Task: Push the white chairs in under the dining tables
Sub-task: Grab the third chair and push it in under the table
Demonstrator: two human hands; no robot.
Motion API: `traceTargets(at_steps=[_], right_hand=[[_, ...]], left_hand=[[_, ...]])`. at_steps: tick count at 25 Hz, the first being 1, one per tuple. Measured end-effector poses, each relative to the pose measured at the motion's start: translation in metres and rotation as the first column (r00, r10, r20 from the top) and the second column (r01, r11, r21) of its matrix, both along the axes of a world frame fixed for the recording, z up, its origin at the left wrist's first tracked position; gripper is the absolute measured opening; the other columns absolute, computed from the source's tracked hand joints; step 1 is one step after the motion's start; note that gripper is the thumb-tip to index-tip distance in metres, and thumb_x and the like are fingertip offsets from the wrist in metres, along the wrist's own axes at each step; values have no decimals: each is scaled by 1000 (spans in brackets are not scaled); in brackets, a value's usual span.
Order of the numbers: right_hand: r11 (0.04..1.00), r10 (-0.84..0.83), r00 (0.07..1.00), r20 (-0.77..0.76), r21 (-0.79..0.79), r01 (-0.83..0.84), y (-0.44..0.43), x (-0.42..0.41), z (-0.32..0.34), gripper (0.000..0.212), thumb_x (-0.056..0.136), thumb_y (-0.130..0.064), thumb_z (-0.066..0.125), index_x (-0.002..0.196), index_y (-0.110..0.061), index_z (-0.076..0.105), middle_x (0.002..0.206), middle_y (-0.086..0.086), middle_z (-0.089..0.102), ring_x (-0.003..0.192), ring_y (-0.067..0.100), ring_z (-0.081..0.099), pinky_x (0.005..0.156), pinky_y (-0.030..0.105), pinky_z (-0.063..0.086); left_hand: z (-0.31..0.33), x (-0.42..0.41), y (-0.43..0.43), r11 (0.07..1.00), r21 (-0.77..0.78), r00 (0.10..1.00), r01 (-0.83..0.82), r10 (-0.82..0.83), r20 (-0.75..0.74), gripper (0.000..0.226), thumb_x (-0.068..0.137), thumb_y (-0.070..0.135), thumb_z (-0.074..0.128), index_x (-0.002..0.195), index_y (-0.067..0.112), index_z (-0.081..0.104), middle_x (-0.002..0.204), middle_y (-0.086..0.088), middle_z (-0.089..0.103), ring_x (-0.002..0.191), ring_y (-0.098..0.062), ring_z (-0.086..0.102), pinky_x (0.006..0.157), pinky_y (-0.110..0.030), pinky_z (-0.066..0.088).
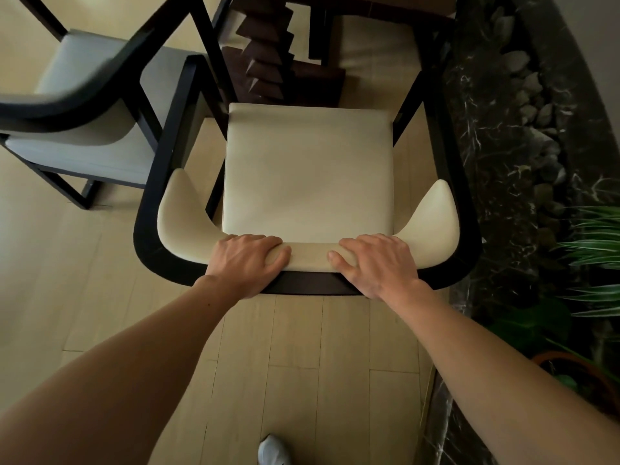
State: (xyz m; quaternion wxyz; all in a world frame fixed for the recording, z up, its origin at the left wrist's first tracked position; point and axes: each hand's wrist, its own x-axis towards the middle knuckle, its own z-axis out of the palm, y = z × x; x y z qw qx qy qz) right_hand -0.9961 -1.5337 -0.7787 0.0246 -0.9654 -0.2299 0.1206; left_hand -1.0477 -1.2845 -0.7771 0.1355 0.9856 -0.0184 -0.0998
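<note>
A white chair (307, 176) with a cream seat and a black curved frame stands directly below me, its front facing the dark dining table (385, 8) at the top. My left hand (248, 263) and my right hand (375, 263) both grip the padded top of its backrest, fingers curled over the cushion. A second white chair (84, 129) with the same black frame stands to the left, angled away. The table's dark carved pedestal (268, 58) shows just beyond the near chair's seat.
A black marble ledge (496, 182) with pebbles runs along the right side, close to the chair's right arm. Green plants (590, 250) and a pot (570, 374) sit at lower right. Pale wood flooring (302, 364) lies beneath me, with my shoe (273, 451) at the bottom.
</note>
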Motion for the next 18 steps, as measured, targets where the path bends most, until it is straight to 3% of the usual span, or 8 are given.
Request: traceTargets(at_steps=[11, 18], right_hand=[[1000, -23, 1000, -16, -13, 23, 26, 72, 5, 78, 88, -74, 7, 126, -36, 63, 118, -5, 70, 111, 22, 62, 91, 40, 44], [999, -38, 999, -20, -18, 38, 36, 110, 4, 78, 88, -75, 7, 127, -37, 62, 121, -5, 69, 114, 22, 61, 91, 41, 43]], left_hand=[[0, 78, 26, 999, 27, 999, 36, -35, -22, 60, 91, 63, 13, 99, 31, 64, 85, 6, 66, 82, -20, 60, 77, -35, 42], [-1, 116, 37, 999, 29, 999, 45, -45, -5, 62, 90, 63, 13, 100, 31, 65, 86, 5, 67, 81, -21, 60, 71, -34, 35]])
